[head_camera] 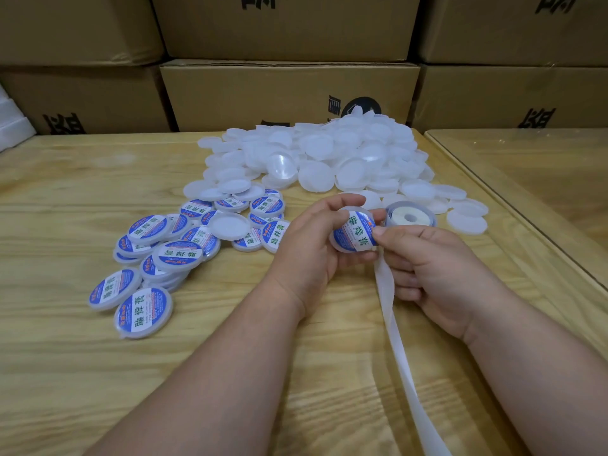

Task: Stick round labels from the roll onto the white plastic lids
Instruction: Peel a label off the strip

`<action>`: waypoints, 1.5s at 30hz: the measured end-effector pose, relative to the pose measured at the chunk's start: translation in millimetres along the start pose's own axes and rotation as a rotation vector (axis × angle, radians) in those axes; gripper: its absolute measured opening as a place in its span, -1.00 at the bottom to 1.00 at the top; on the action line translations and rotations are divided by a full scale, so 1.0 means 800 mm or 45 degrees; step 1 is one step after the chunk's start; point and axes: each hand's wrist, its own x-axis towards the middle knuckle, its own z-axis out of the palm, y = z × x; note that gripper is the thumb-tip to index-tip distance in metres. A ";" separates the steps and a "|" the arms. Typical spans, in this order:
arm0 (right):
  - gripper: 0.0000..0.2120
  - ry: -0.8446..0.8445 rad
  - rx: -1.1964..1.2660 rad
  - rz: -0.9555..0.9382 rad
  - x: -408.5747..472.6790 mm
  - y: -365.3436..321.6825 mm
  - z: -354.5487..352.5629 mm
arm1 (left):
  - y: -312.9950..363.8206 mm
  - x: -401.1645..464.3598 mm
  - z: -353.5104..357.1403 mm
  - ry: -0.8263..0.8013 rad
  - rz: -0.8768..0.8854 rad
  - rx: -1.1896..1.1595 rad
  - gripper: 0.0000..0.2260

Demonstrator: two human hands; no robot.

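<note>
My left hand (312, 238) grips a white plastic lid (342, 246) by its rim, above the table. A round blue-and-white label (356, 231) lies on the lid's top. My right hand (427, 268) touches the label's right edge with thumb and forefinger; its other fingers are curled over the empty backing strip (398, 340), which trails toward me. The label roll (411, 217) lies flat just behind my right hand. A heap of plain white lids (329, 156) fills the table's far middle. Several labelled lids (164, 255) are spread at the left.
Stacked cardboard boxes (289, 93) wall off the back of the wooden table (82, 373). A second table with a glass top (533, 166) adjoins on the right. White foam pieces (10, 123) sit at the far left edge.
</note>
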 end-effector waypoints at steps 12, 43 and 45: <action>-0.55 -0.005 0.034 0.023 0.000 -0.001 -0.001 | -0.007 0.001 0.001 0.065 0.086 0.217 -0.91; -0.85 0.363 -0.459 -0.344 0.010 0.018 -0.017 | 0.005 0.019 -0.016 0.825 0.164 -0.354 -0.72; -0.80 0.376 -0.534 -0.390 0.011 0.020 -0.020 | 0.007 0.017 -0.012 0.837 0.168 -0.377 -0.71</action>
